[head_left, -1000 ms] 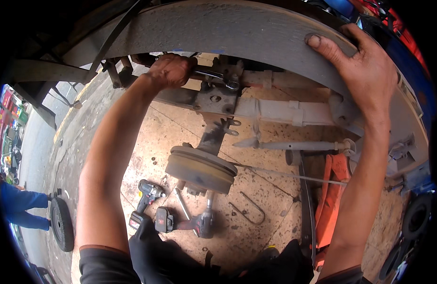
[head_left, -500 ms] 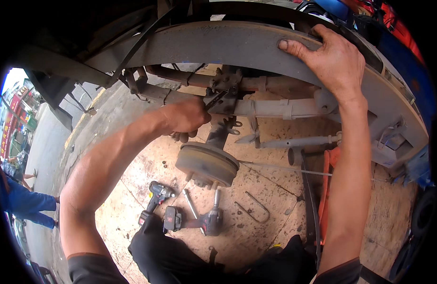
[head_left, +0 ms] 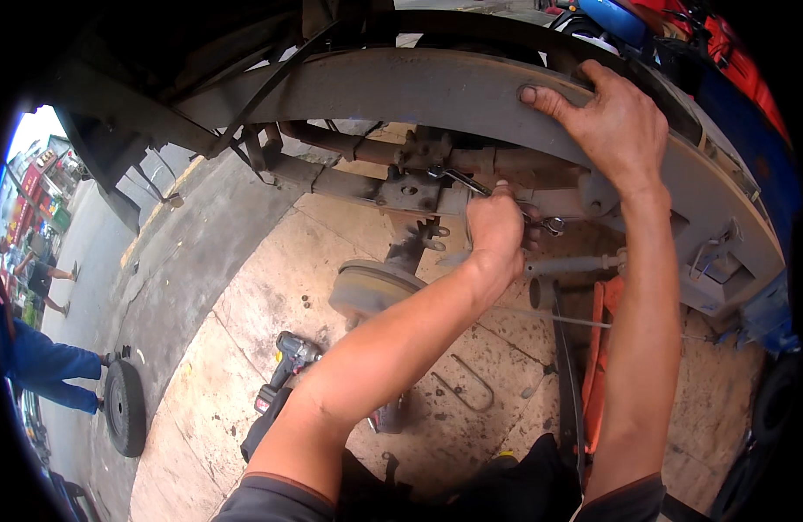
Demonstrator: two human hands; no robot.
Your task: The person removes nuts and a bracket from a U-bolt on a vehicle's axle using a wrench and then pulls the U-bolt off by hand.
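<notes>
My left hand (head_left: 495, 228) is closed around a double-ended wrench (head_left: 464, 179). One end of the wrench sits at the bolts of the dark clamp plate (head_left: 408, 193); the other sticks out past my fingers. Higher up on the right, my right hand (head_left: 626, 130) grips the long steel frame rail (head_left: 401, 83), its thumb on the face and its fingers over the upper edge. Beneath the rail runs a leaf spring (head_left: 340, 183), passing under the clamp plate. Below it hangs a round brake drum (head_left: 366, 287), partly hidden by my left forearm.
On the floor are a cordless impact driver (head_left: 290, 358), a second one (head_left: 388, 418) mostly behind my arm, and a U-bolt (head_left: 471, 387). An orange-red metal stand (head_left: 600, 348) is at right. Leftward are a tyre (head_left: 124, 409) and a person in blue trousers (head_left: 53, 361).
My left hand has swung from the left of the clamp plate to its right, still holding the wrench. A tyre now shows beside the person. My right hand keeps its hold.
</notes>
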